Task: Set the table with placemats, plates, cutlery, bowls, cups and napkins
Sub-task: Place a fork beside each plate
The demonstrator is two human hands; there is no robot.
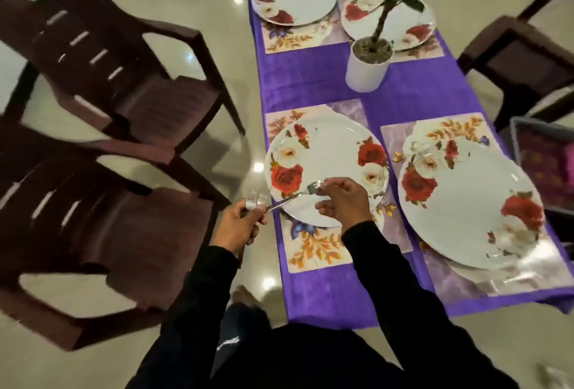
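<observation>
Off the near-left plate's (326,171) left edge our left hand (239,227) is curled around a bunch of cutlery (254,199), while our right hand (341,199), over that plate's near rim, pinches a fork (292,197) by its prongs, handle pointing left.

left grip (240,224): curled, clutching | right grip (343,199): pinching | both sleeves extended

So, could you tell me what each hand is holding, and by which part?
The left hand grips a bunch of cutlery low down. The right hand pinches one fork at its tined head.
</observation>
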